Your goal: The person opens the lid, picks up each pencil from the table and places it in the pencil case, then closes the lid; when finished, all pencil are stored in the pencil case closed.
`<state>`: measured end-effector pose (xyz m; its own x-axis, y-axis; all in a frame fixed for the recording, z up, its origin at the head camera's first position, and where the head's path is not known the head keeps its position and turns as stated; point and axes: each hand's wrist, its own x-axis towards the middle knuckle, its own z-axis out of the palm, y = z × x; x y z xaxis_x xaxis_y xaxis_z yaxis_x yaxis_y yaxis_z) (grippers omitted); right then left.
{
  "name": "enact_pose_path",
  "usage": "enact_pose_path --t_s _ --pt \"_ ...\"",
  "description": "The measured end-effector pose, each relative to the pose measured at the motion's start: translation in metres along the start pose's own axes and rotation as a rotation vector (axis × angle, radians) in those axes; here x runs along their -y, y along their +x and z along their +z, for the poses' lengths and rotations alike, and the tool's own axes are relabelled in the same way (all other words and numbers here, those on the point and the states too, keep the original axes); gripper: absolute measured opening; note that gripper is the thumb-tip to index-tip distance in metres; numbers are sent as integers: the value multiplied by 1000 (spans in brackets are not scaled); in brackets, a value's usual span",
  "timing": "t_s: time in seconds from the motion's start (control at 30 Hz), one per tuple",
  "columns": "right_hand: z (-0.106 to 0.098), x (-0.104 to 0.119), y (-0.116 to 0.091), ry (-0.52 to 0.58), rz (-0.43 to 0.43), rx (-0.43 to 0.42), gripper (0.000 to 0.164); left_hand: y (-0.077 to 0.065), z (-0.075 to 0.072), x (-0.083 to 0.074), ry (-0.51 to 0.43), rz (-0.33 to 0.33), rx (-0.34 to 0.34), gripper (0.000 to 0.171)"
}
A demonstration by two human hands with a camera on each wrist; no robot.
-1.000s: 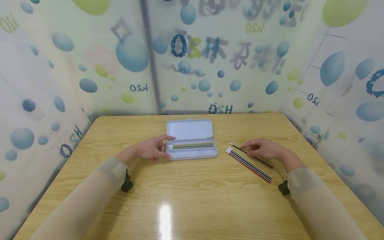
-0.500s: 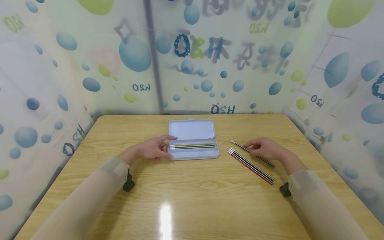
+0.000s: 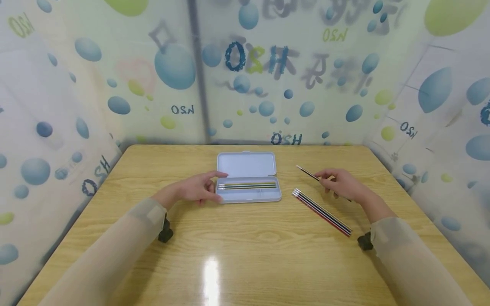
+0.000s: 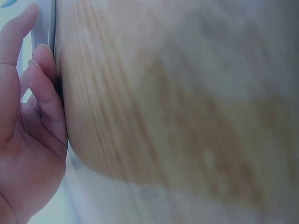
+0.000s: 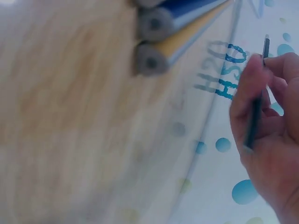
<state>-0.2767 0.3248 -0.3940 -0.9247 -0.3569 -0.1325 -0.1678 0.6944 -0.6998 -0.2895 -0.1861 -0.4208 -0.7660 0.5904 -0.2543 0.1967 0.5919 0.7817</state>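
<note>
My right hand [image 3: 342, 183] pinches a dark pencil [image 3: 307, 173] between thumb and fingertips, its white eraser end tilted up to the left. In the right wrist view the same pencil [image 5: 253, 121] crosses the palm, raised off the table. My left hand [image 3: 196, 189] holds the left end of a pale blue pencil case [image 3: 239, 196], index finger at the back corner and thumb at the front one. Its lid [image 3: 246, 165] lies folded back. Several striped pencils [image 3: 249, 185] lie in the long rear compartment, eraser ends left.
On the wooden table [image 3: 249, 250], right of the case, several pencils [image 3: 321, 211] in dark, red and yellowish colours lie side by side at a slant. A patterned curtain [image 3: 245, 114] closes off the back and both sides. Each wrist carries a small black camera.
My right hand has lifted the dark pencil off the table, moving it slightly up and away from the loose row. My left hand stays on the case; the view has shifted slightly.
</note>
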Motion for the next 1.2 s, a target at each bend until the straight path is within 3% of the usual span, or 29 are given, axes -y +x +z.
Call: enact_pose_path --t_s 0.57,1.2 --pt "7 39 21 -146 -134 11 37 0 -1 1 -2 -26 -7 91" --pt "48 83 62 -122 -208 113 30 0 -1 0 -12 -16 1 91"
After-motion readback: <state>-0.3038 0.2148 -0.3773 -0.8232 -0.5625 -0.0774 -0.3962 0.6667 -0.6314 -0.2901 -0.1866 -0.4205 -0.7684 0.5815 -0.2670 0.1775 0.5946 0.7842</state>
